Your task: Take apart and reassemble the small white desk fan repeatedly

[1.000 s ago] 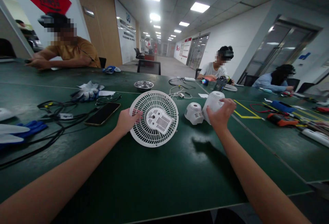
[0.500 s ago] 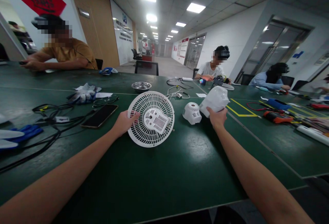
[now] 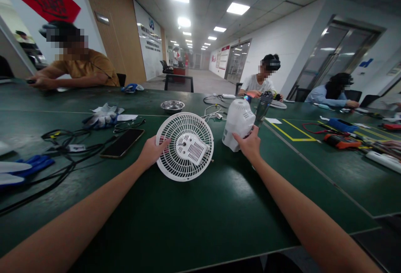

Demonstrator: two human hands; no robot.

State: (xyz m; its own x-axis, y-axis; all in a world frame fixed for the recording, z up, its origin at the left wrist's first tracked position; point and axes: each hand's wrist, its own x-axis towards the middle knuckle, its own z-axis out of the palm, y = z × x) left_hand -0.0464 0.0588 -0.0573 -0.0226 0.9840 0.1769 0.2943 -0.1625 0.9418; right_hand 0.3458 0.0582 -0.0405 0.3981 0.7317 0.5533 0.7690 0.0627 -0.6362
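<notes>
My left hand [image 3: 152,152] is closed on the left rim of a white round fan grille [image 3: 164,162], thumb over the slats. The grille leans towards me, with a slotted white motor cover [image 3: 196,145] at its centre. On the right, my right hand [image 3: 250,141] grips a larger white plastic fan housing [image 3: 240,116] by its lower right side. This housing overlaps the spot of a smaller vented white cover, which is mostly hidden; I cannot tell whether the two touch. Just behind the right hand stands a dark see-through bottle [image 3: 263,106].
A steel bowl [image 3: 172,106] and white cable [image 3: 213,112] lie beyond the grille. Leftward are a phone [image 3: 123,142], black cables [image 3: 67,152] and gloves [image 3: 103,116]. An orange multimeter [image 3: 341,141] lies right, near yellow tape [image 3: 302,139]. Several people sit around the green table [image 3: 188,223].
My right hand has re-gripped the larger housing from its top to its lower side, tipped it and carried it left over the smaller cover's place. My left hand keeps its hold on the grille.
</notes>
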